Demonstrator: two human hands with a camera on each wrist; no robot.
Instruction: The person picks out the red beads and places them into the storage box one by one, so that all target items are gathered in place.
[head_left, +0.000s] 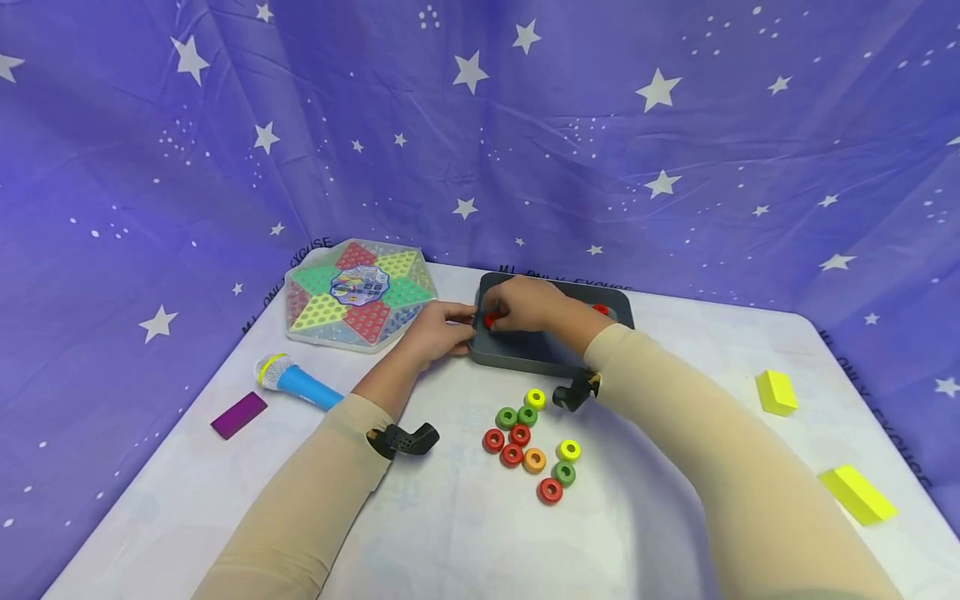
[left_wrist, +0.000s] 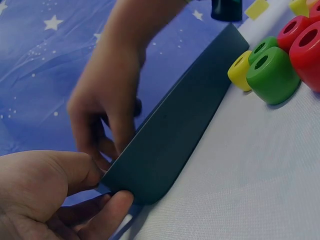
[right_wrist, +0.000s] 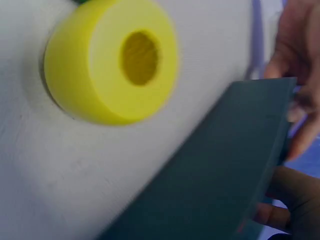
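A dark grey tray point(head_left: 551, 354) lies at the back middle of the white table. My left hand point(head_left: 450, 329) pinches the tray's near left corner between thumb and fingers; the left wrist view shows that left hand point(left_wrist: 102, 182) on the tray wall point(left_wrist: 185, 120). My right hand point(head_left: 501, 315) reaches into the tray's left end and pinches a red ring point(head_left: 491, 321). Another red ring point(head_left: 601, 309) lies at the tray's far right. In front of the tray sit several loose rings point(head_left: 534, 460) in red, green, yellow and orange. A yellow ring point(right_wrist: 112, 60) fills the right wrist view beside the tray wall point(right_wrist: 220, 170).
A hexagonal checkers board point(head_left: 358, 292) lies back left, beside my left hand. A blue toy microphone point(head_left: 296, 382) and a purple block point(head_left: 238, 415) sit at the left. Two yellow blocks point(head_left: 776, 392) point(head_left: 857, 494) lie at the right. A starry purple cloth point(head_left: 480, 125) hangs behind.
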